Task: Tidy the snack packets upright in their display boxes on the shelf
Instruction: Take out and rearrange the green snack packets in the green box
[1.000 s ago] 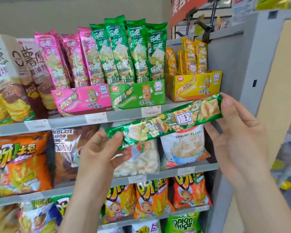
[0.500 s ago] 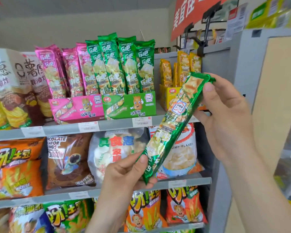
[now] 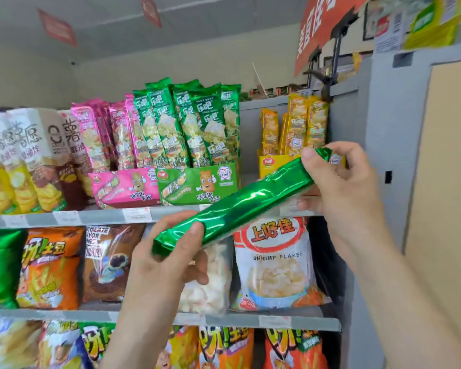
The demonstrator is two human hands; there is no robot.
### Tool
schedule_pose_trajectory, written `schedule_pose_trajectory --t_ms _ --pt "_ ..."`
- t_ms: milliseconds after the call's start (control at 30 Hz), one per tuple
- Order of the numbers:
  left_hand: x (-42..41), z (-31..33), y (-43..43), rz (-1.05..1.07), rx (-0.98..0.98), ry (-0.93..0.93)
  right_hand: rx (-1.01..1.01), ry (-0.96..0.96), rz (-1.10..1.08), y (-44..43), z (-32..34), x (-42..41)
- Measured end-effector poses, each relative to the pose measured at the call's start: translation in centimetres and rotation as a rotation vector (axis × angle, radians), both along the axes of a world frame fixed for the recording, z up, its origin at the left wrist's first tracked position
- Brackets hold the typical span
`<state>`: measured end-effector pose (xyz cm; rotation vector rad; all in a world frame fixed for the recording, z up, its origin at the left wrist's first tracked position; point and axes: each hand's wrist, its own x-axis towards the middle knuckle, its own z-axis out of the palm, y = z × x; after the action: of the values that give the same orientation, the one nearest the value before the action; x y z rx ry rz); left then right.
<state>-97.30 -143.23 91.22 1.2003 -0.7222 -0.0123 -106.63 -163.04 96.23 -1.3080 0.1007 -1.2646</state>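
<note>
- Head view, change: the green pkt (image 3: 240,209) showed its printed face 0.5 s ago. Now the plain foil back faces the cam, so it has rolled about its long axis. Tilt is shallower than 0.5 s ago and steeper than 1.0 s ago.
- Grip: left hand (image 3: 165,262) grasps the lower-left end, thumb on top, fingers curled under. Right hand (image 3: 341,187) pinches the upper-right end seal betw. thumb and forefinger.
- Location: the pkt is held in the air in front of the shelf (image 3: 91,217) edge, below-right of the green box (image 3: 197,183). It is not in any box.
- Meaning (judgement): orientation step is in progress. The pkt is not yet upright or face-out, and insertion has not begun.
- Count, boxes: 3. Pink box (image 3: 124,186), green box, yellow box (image 3: 270,162).
- Count, held: 1 pkt, 2 hands.
- Count, upright: green row (image 3: 186,123) approx. 5 fronts visible. Pink row (image 3: 91,134) at least 4. Yellow row (image 3: 297,129) at least 3. Rear ranks can't be told; blur limits accuracy.
</note>
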Motion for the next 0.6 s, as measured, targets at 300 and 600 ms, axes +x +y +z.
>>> schedule_pose_trajectory --t_ms 300,600 --pt "0.3 2.2 -0.4 0.267 -0.027 0.129 -0.075 -0.005 0.080 -1.8 0.4 0.7" --pt "2.6 0.6 -2.0 0.103 -0.197 0.349 -0.359 -0.015 -0.070 -2.3 0.2 0.6"
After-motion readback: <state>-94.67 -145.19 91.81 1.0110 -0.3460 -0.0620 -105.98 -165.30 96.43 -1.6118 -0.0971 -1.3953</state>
